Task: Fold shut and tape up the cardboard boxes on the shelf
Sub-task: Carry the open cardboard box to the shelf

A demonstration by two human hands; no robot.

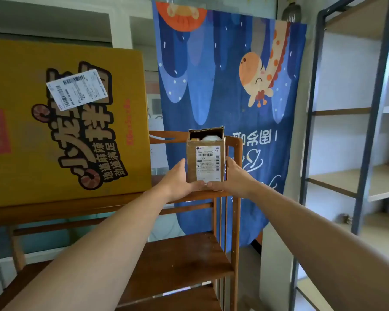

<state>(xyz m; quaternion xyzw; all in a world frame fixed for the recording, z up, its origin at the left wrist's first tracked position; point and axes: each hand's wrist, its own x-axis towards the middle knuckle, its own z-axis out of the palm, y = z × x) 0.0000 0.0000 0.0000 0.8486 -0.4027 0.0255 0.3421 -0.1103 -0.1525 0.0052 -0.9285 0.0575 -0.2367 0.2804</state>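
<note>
Head view: a person's two bare arms reach forward to a small upright brown cardboard box standing at the right end of the top board of a brown wooden shelf. The left hand presses flat against the box's left side and the right hand against its right side, with both thumbs meeting on the front face near its bottom edge — a two-handed grip clamped on the box. The box's top is open: one flap stands up at the back, and a white rounded object shows inside, too shadowed to identify. A white shipping label with a barcode and printed numbers covers most of the box's front face.

To the left, on the same top board, a large yellow cardboard carton with bold dark cartoon lettering stands well apart from the small box; a white barcode sticker is stuck aslant across its print. Behind the shelf hangs a blue fabric banner printed with an orange-spotted giraffe — the design appears upside down. At the right edge stands a grey metal shelving rack with pale boards.
</note>
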